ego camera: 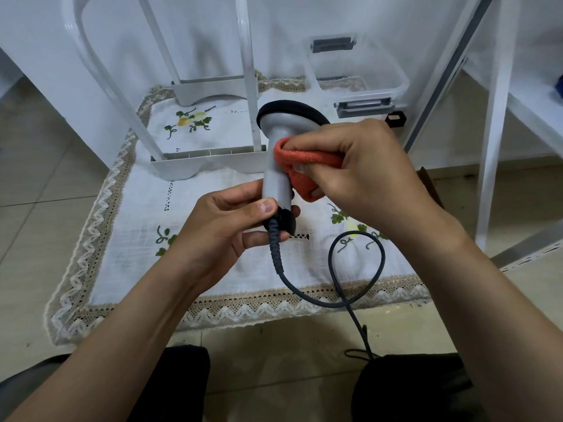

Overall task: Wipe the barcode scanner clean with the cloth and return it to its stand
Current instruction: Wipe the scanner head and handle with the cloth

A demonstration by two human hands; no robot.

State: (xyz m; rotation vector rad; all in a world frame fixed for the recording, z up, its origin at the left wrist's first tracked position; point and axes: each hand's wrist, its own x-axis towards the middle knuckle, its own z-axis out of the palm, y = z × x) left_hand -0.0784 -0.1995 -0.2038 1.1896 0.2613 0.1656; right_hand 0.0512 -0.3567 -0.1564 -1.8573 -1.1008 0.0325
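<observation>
There is one grey barcode scanner (pixel 275 166), one orange cloth (pixel 304 159) and one dark cable (pixel 359 269). Two hands show: a left hand (pixel 219 226) and a right hand (pixel 365 169). There is one embroidered tablecloth (pixel 213 269), one clear storage box (pixel 380 74) with two grey latches (pixel 362 106), and one white frame (pixel 246 56) on two feet (pixel 198 164).

Beige floor tiles (pixel 36 166) lie under a white embroidered tablecloth (pixel 213 263) edged with lace. A clear plastic storage box (pixel 384 71) sits at its far edge before the white wall (pixel 289 19). White shelving (pixel 499 117) stands on the right.
</observation>
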